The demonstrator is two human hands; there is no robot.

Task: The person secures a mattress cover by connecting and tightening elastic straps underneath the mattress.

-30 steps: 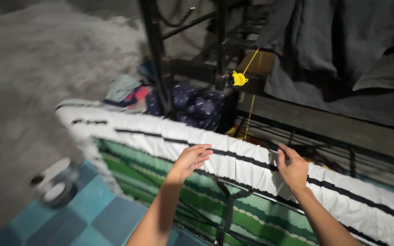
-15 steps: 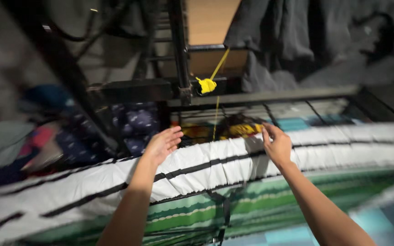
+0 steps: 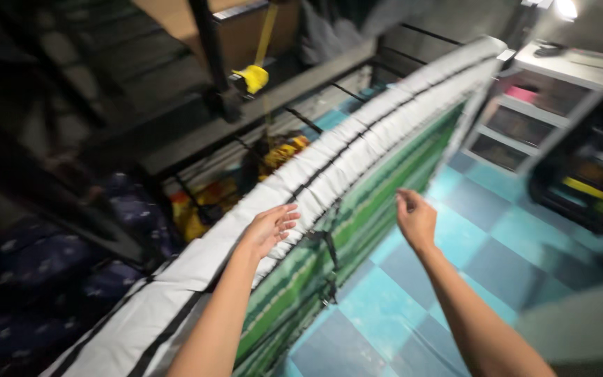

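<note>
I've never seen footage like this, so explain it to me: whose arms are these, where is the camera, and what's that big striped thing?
There is no machine here. The camera sits on a person's head and looks down, so the two bare arms are that person's own. The left hand lies open on the white edge with black stripes of a mattress standing on its side, its green striped face turned to the blue checkered tile floor. The right hand is in the air beside it, holding nothing. Behind stands a dark metal bed frame with a yellow strap tied on.

Head cam, steep down, close.
</note>
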